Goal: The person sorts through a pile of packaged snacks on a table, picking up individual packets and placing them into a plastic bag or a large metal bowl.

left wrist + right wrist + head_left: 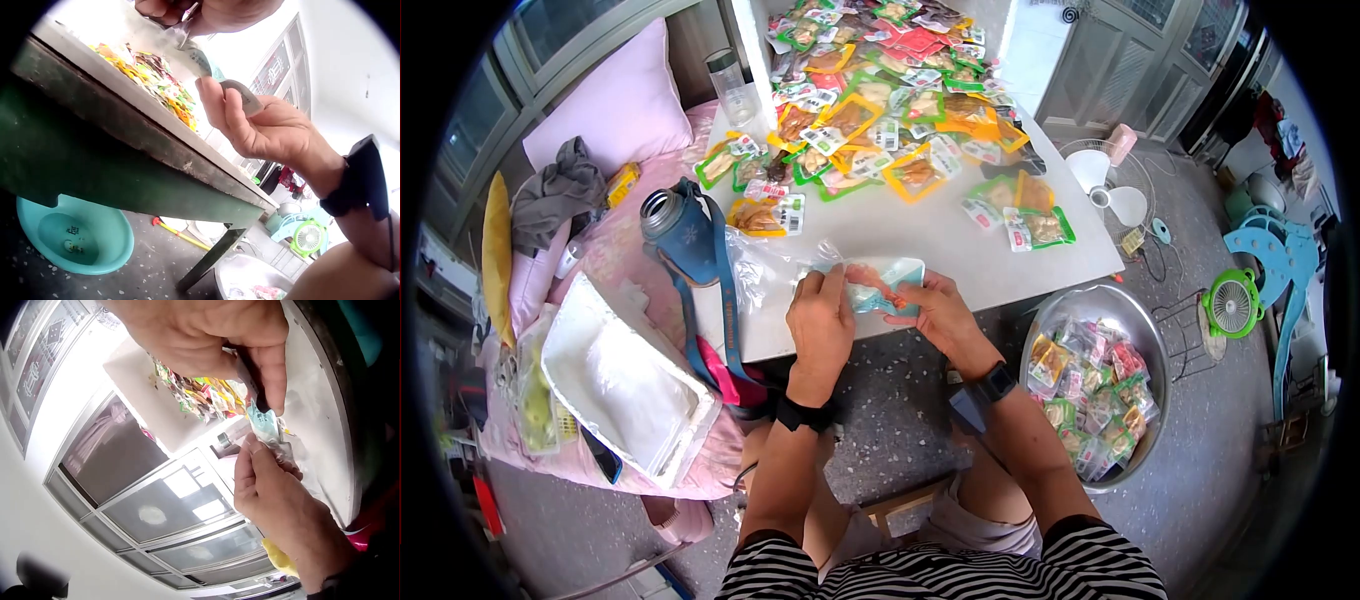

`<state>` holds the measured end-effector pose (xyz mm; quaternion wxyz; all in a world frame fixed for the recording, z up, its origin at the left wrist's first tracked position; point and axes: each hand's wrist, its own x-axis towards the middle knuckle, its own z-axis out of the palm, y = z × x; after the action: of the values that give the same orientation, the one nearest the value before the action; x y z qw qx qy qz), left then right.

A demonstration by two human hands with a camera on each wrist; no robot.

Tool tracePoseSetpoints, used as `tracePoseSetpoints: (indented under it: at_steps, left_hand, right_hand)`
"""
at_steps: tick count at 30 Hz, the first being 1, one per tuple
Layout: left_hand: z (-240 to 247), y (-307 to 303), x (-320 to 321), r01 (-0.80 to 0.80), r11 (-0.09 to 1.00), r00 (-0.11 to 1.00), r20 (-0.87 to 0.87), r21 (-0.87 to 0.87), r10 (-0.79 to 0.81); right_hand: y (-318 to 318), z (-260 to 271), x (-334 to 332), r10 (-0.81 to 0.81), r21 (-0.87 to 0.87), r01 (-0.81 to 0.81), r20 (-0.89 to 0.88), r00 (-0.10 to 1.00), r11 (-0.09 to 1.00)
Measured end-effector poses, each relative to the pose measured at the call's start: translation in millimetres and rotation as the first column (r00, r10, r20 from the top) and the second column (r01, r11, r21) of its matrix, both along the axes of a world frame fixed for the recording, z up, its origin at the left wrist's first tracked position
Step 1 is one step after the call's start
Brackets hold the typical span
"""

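Both hands hold a small teal-and-white food packet with reddish contents, above the table's near edge. My left hand pinches its left end, where clear plastic gathers. Its right end is gripped between the thumb and fingers of my right hand. Seen from the right wrist, the left hand has its thumb and fingertips close together on the packet. A crumpled clear plastic bag lies on the table just left of the hands.
Many colourful food packets heap across the back of the white table. A metal basin of packets stands at right on the floor. Left are a blue flask and a white foam box. A teal basin sits beneath the table.
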<state>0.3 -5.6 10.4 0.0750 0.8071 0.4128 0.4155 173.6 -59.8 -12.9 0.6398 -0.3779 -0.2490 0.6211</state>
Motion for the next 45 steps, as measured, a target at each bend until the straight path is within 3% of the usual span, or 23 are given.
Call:
tracePoseSetpoints:
  at_steps: [3, 6, 9, 12, 15, 17, 21, 24, 27, 28, 30, 33, 36, 38, 45]
  left_hand:
    - [4.1, 3.8, -7.1, -0.047, 0.998, 0.999, -0.017, -0.03, 0.046]
    - [5.3, 5.2, -10.5, -0.018, 0.997, 0.999, -0.049, -0.07, 0.015]
    - [5.6, 3.4, -8.2, 0.099, 0.991, 0.993, -0.056, -0.087, -0.104]
    - [5.3, 2.1, -5.4, 0.11, 0.991, 0.992, -0.056, -0.078, -0.114]
    - [6.0, 2.8, -5.9, 0.007, 0.999, 0.997, -0.075, -0.039, -0.01]
    - [7.6, 2.8, -8.1, -0.022, 0.999, 0.995, -0.096, -0.031, 0.019]
    - [6.7, -6.0, 1.9, 0.255, 0.966, 0.967, 0.008, -0.047, -0.255]
    - [0.9, -12.6, 10.9, 0.316, 0.946, 0.949, 0.015, -0.064, -0.316]
    - [5.8, -7.8, 6.3, 0.202, 0.978, 0.977, -0.062, -0.044, -0.204]
    - [7.0, -5.6, 3.8, 0.152, 0.987, 0.984, -0.089, -0.045, -0.156]
    - [6.4, -4.8, 1.4, 0.091, 0.995, 0.992, -0.088, -0.039, -0.094]
    - [5.9, -6.1, -0.5, 0.12, 0.992, 0.99, -0.075, -0.037, -0.123]
    - [2.6, -11.4, 8.1, 0.248, 0.969, 0.969, -0.002, -0.018, -0.248]
    - [5.3, -18.7, 13.3, 0.348, 0.937, 0.936, 0.064, -0.034, -0.346]
    - [9.2, -13.4, 2.9, 0.153, 0.988, 0.984, -0.097, -0.001, -0.152]
  right_hand:
    - [-0.9, 16.1, -0.1, 0.091, -0.014, -0.09, 0.156, 0.984, 0.996]
    - [3.9, 8.0, 9.4, 0.075, 0.058, -0.093, 0.261, 0.963, 0.994]
    - [5.9, 4.5, 6.9, -0.175, 0.105, 0.158, 0.189, 0.966, 0.982]
    - [3.8, 7.3, 3.6, -0.223, 0.142, 0.199, 0.178, 0.958, 0.97]
    - [-0.4, 9.8, 3.9, 0.008, 0.071, -0.026, 0.245, 0.969, 0.997]
    - [1.2, 2.6, 0.3, -0.03, 0.109, 0.006, 0.221, 0.975, 0.994]
    - [5.9, -2.7, -14.7, -0.195, 0.116, 0.193, 0.002, 0.981, 0.974]
    - [10.5, -17.8, -17.6, -0.126, 0.068, 0.134, -0.11, 0.986, 0.989]
    - [8.2, -6.5, -23.0, -0.074, -0.046, 0.07, -0.078, 0.994, 0.996]
    - [6.7, 2.0, -20.2, -0.002, -0.099, 0.019, 0.174, 0.985, 0.995]
    - [4.4, 16.3, -8.4, 0.177, -0.231, -0.038, 0.616, 0.768, 0.972]
    - [5.4, 5.3, -4.4, 0.121, -0.123, -0.058, 0.612, 0.781, 0.991]
    - [13.9, -4.8, -13.5, 0.059, -0.001, -0.062, 0.353, 0.934, 0.998]
    - [25.9, -25.2, -23.6, -0.024, 0.037, 0.016, 0.243, 0.97, 0.999]
    - [31.9, -11.5, -41.2, -0.128, -0.053, 0.139, 0.174, 0.977, 0.989]
